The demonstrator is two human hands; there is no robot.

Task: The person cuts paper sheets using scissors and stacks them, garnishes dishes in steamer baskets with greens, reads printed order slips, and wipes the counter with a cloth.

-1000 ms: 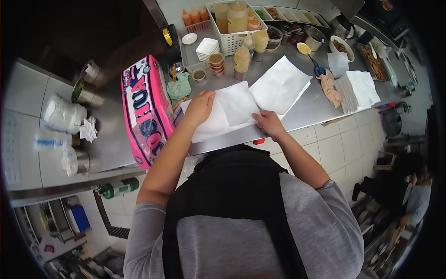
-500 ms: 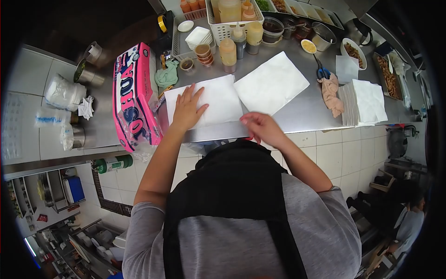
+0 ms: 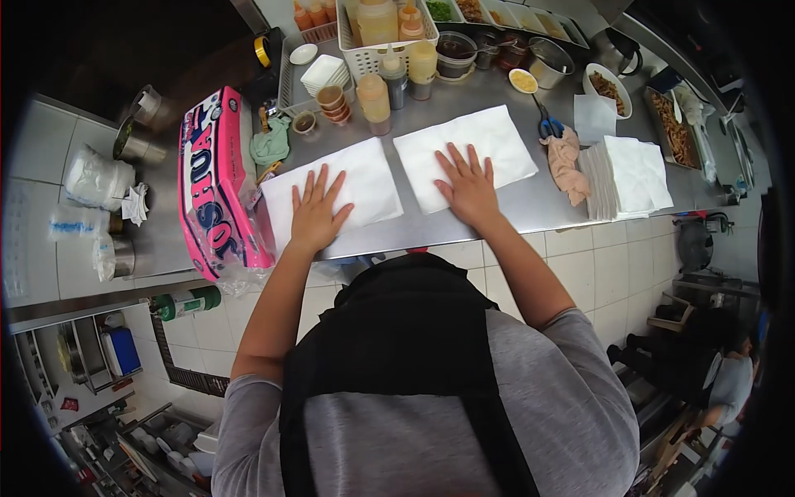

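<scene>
On the steel counter lie two white paper napkin stacks side by side, a narrow gap between them. My left hand [image 3: 317, 211] rests flat with spread fingers on the left napkin stack [image 3: 368, 178]. Flat on the right napkin stack [image 3: 505, 141] lies my right hand [image 3: 469, 186], its fingers apart too. Left of my left hand stands a pink printed package [image 3: 217, 182] reading "JOSHUA", its near end torn plastic. A pile of folded napkins [image 3: 638, 178] sits farther right, with a peach cloth [image 3: 566, 170] beside it.
Squeeze bottles [image 3: 375, 106], a white basket [image 3: 364, 60] and stacked sauce cups [image 3: 333, 103] stand behind the napkins. A green cloth [image 3: 271, 142] lies by the package. Blue-handled scissors [image 3: 549, 124] and a bowl of food [image 3: 609, 87] are back right. Another person [image 3: 729, 385] is at far right.
My right hand has moved from the counter's front edge onto the right stack and flattened out. That stack has been turned straighter. My left hand stays on its stack; the view has shifted slightly.
</scene>
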